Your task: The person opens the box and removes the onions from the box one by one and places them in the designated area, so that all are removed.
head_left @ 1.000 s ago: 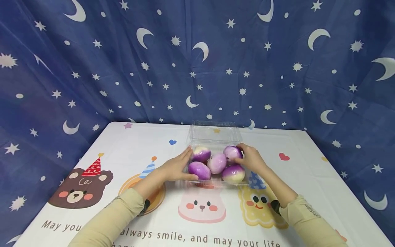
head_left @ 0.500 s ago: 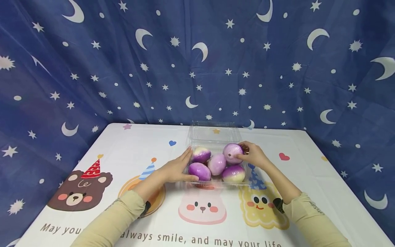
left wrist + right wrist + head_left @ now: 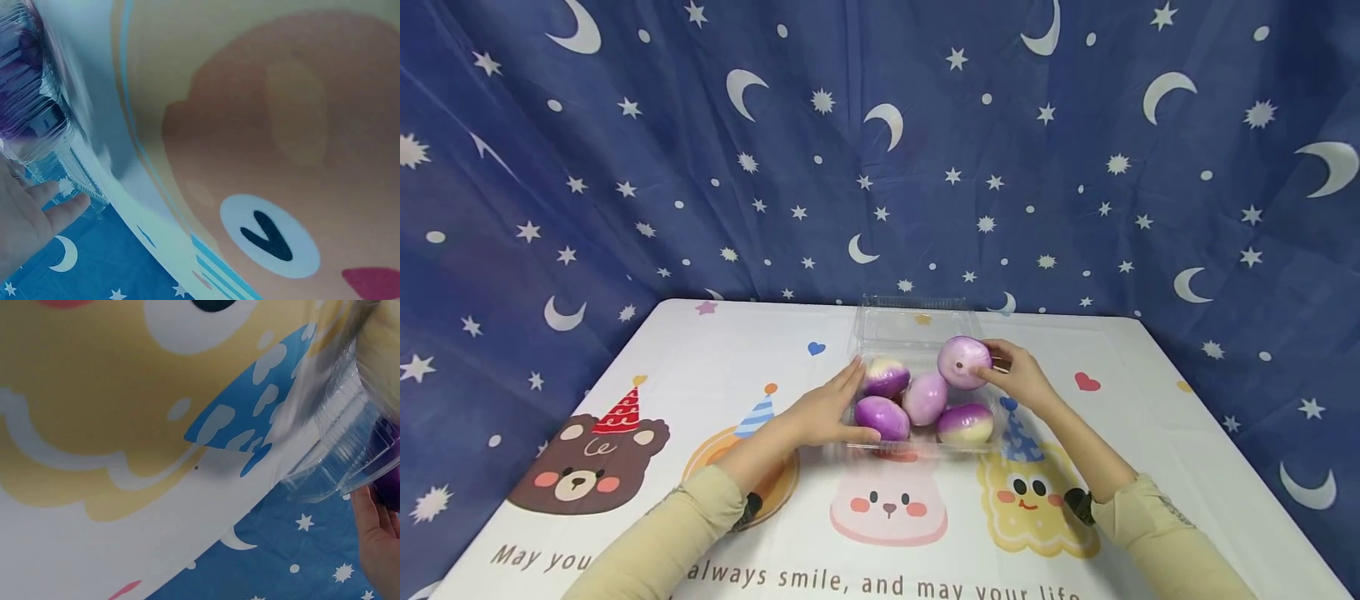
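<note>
In the head view my right hand (image 3: 1021,375) pinches a round purple-and-white turnip (image 3: 957,360) at its right side. The turnip is tilted, with a small dark spot facing me, above the back right of a clear plastic clamshell box (image 3: 917,448). Several more purple-and-cream turnips lie in the box, one of them a pale turnip (image 3: 925,400) in the middle. My left hand (image 3: 826,414) rests against the box's left side, fingers straight and thumb at the front corner. The left wrist view shows part of the left hand (image 3: 28,215) beside the ribbed plastic wall (image 3: 65,134).
The box's clear lid (image 3: 887,327) lies folded back towards the far table edge. Under it all is a white tablecloth (image 3: 760,342) printed with cartoon animals and lettering. A blue curtain (image 3: 820,208) with moons and stars hangs right behind the table.
My right hand has raised the back right turnip from its place in the box and turned it so its dark spot shows. The left hand has stayed at the box's left side.
</note>
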`<action>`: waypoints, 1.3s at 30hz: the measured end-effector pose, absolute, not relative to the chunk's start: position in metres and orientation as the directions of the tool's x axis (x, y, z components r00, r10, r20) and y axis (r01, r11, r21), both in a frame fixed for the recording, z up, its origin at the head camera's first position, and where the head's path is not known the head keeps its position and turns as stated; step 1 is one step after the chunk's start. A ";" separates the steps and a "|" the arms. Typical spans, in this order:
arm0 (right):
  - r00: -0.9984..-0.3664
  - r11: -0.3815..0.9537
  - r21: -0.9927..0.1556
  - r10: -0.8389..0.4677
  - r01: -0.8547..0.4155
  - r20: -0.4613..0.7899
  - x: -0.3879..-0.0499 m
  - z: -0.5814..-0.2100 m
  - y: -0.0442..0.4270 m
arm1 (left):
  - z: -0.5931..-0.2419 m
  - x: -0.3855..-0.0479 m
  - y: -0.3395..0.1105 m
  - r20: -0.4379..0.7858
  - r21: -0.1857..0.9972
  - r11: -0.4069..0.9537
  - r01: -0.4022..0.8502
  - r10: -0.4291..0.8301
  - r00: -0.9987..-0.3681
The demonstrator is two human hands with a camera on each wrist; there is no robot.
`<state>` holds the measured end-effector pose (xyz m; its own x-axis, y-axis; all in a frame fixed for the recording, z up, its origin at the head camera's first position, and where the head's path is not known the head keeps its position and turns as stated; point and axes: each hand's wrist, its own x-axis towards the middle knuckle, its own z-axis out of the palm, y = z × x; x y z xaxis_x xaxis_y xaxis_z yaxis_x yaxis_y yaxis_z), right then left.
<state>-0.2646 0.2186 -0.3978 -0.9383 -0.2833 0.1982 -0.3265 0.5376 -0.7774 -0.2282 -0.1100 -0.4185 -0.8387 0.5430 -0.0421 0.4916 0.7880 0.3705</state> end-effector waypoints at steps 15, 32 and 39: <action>-0.939 0.466 -0.819 -0.237 -0.335 0.249 -0.258 -0.395 0.223 | -0.418 -0.226 -0.111 -0.034 0.377 0.782 0.497 0.547 -0.836; -0.931 0.394 -0.845 -0.193 -0.361 0.308 -0.256 -0.401 0.236 | -0.416 -0.226 -0.112 -0.051 0.365 0.790 0.493 0.545 -0.837; -0.950 0.279 -0.911 -0.167 -0.304 0.266 -0.256 -0.400 0.242 | -0.414 -0.225 -0.112 -0.060 0.359 0.792 0.494 0.548 -0.834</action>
